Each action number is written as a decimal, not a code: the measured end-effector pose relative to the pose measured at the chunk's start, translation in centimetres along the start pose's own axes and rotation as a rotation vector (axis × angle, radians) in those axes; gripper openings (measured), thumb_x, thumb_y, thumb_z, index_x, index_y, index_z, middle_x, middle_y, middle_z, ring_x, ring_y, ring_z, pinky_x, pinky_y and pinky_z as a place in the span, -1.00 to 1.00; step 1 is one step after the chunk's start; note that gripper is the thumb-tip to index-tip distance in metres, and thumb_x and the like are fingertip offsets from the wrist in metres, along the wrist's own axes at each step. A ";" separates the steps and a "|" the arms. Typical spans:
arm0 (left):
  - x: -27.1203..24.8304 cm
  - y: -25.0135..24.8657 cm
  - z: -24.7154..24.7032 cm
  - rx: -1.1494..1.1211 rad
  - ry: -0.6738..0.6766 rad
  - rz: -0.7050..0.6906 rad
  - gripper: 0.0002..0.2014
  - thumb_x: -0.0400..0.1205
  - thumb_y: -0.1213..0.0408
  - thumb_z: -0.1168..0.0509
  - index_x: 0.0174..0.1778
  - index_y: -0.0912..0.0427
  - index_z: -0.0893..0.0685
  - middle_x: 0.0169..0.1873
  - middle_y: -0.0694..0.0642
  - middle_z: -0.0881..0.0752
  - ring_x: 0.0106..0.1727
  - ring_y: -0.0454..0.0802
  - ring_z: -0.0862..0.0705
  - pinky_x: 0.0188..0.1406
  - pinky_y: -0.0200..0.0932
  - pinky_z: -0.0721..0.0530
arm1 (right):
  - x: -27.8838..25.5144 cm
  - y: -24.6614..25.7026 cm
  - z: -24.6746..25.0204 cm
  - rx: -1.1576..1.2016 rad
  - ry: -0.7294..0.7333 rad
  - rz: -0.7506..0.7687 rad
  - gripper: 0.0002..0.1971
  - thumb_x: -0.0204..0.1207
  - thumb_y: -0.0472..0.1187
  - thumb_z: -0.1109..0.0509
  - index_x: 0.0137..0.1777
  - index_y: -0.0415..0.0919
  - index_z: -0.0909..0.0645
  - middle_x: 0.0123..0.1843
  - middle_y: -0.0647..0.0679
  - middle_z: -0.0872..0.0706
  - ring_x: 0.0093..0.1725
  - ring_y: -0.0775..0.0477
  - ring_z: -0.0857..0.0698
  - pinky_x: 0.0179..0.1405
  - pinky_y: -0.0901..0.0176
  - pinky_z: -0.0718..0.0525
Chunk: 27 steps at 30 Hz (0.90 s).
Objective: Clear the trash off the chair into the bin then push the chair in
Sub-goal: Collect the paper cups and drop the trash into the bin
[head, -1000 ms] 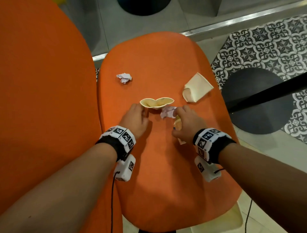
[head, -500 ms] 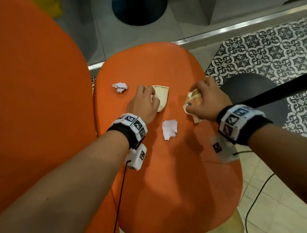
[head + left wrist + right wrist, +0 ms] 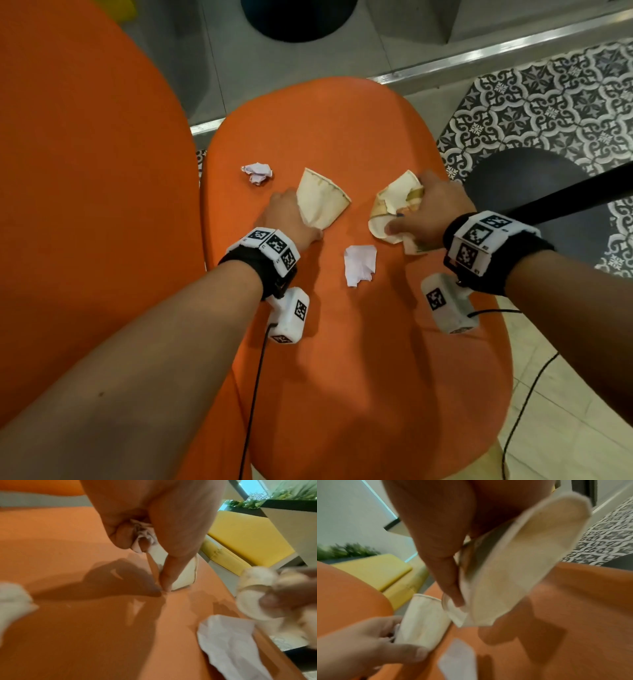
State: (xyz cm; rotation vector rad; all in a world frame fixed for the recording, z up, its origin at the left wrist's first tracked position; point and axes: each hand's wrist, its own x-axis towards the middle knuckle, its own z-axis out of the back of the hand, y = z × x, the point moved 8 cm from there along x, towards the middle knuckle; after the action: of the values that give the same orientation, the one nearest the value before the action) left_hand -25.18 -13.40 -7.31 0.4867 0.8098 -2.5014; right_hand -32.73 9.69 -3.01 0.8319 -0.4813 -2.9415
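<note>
Orange fills most of the head view: the chair seat (image 3: 359,342) carries all the trash. Left hand (image 3: 287,219), at centre frame, has its fingers curled round a flattened paper cup (image 3: 320,202), which juts up and to the right from the grip; the left wrist view also shows a bit of crumpled paper (image 3: 145,534) tucked into that palm. Right hand (image 3: 428,212), right of centre, is clamped on a bundle of crushed cups (image 3: 394,205), which pokes out to its left. Between the two hands, slightly lower in frame, a torn white paper scrap (image 3: 359,263) lies free on the seat. Up left of the left hand sits a small crumpled paper ball (image 3: 257,173), near the knuckles but untouched.
</note>
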 end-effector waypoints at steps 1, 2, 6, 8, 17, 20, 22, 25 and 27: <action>0.0 0.5 0.6 -0.002 -0.011 -0.010 -0.30 0.19 -0.01 -0.59 0.22 0.12 -0.56 0.16 0.18 -0.65 0.14 0.22 -0.66 0.10 0.11 -0.68 | -0.5 1.2 0.1 0.032 0.025 0.059 -0.14 -0.18 0.26 -0.56 0.20 0.00 -0.46 0.04 -0.16 -0.70 0.01 -0.21 -0.66 -0.03 0.00 -0.68; 0.0 1.1 1.4 0.000 -0.028 -0.018 -0.31 0.20 -0.08 -0.55 0.21 0.11 -0.56 0.16 0.16 -0.64 0.14 0.21 -0.66 0.10 0.10 -0.67 | -1.2 2.4 -0.1 0.055 0.069 0.117 -0.19 -0.11 0.20 -0.60 0.19 0.01 -0.47 -0.02 -0.12 -0.72 -0.05 -0.16 -0.67 -0.11 0.05 -0.67; 0.9 1.8 5.4 0.075 -0.128 -0.091 -0.31 0.39 -0.21 -0.40 0.33 0.14 -0.47 0.31 0.17 -0.48 0.19 0.21 -0.60 0.14 0.04 -0.59 | -4.9 6.6 -4.0 -0.138 0.288 0.345 -0.24 0.05 0.15 -0.64 0.26 -0.05 -0.49 0.05 -0.05 -0.58 -0.02 -0.12 -0.61 -0.17 0.05 -0.64; 1.6 1.8 6.3 0.148 -0.135 -0.099 -0.27 0.45 -0.19 -0.38 0.39 0.24 -0.39 0.47 0.19 -0.33 0.30 0.23 -0.56 0.24 0.06 -0.55 | -5.9 6.7 -6.5 -0.323 0.296 0.393 -0.20 0.11 0.17 -0.62 0.35 -0.03 -0.44 0.27 -0.11 -0.42 0.23 -0.19 -0.48 -0.04 0.02 -0.59; 2.2 3.9 3.6 0.175 -0.019 -0.046 -0.22 0.47 -0.07 -0.44 0.45 0.32 -0.33 0.56 0.20 -0.22 0.43 0.21 -0.45 0.38 -0.01 -0.43 | -7.7 4.7 -10.9 -0.349 0.269 0.415 -0.44 0.32 0.04 -0.51 0.28 -0.11 -0.46 0.20 -0.05 -0.54 0.20 -0.13 -0.52 -0.12 0.04 -0.52; -0.3 3.5 3.5 0.188 -0.058 -0.022 -0.38 0.51 -0.03 -0.41 0.30 0.32 -0.38 0.34 0.29 -0.41 0.19 0.27 -0.56 0.08 0.01 -0.49 | -8.3 3.5 -10.7 -0.270 0.265 0.378 -0.40 0.29 0.08 -0.52 0.28 -0.11 -0.45 0.18 -0.06 -0.56 0.19 -0.16 -0.54 -0.07 0.04 -0.55; -0.7 3.3 4.3 0.086 -0.086 -0.007 -0.45 0.54 0.05 -0.39 0.28 0.31 -0.38 0.25 0.30 -0.54 0.18 0.26 -0.57 -0.03 -0.02 -0.48 | -7.3 2.6 -10.1 -0.211 0.268 0.333 -0.39 0.25 0.10 -0.54 0.26 -0.10 -0.46 0.08 -0.04 -0.56 0.12 -0.16 -0.59 -0.16 0.09 -0.49; -2.0 3.2 6.3 -0.180 -0.180 -0.001 -0.49 0.56 0.15 -0.38 0.33 0.24 -0.35 0.23 0.17 -0.62 0.11 0.06 -0.58 0.00 -0.11 -0.46 | -6.5 1.1 -8.3 -0.092 0.263 0.254 -0.38 0.26 0.10 -0.54 0.29 -0.09 -0.46 -0.01 -0.01 -0.63 -0.01 -0.14 -0.64 -0.21 0.14 -0.46; -3.6 3.6 6.6 -0.272 -0.191 -0.002 -0.40 0.55 0.21 -0.40 0.43 0.22 -0.28 0.26 0.09 -0.58 0.14 -0.04 -0.52 0.09 -0.15 -0.46 | -6.6 0.4 -7.4 -0.026 0.226 0.240 -0.43 0.26 0.10 -0.54 0.23 -0.07 -0.48 -0.06 0.01 -0.66 -0.07 -0.13 -0.66 -0.23 0.14 -0.47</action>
State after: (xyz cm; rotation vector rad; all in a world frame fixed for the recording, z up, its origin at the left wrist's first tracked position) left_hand -21.58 -18.94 -2.24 0.1512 1.0505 -2.3455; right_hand -23.24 8.12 -5.52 1.0097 -0.4881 -2.5924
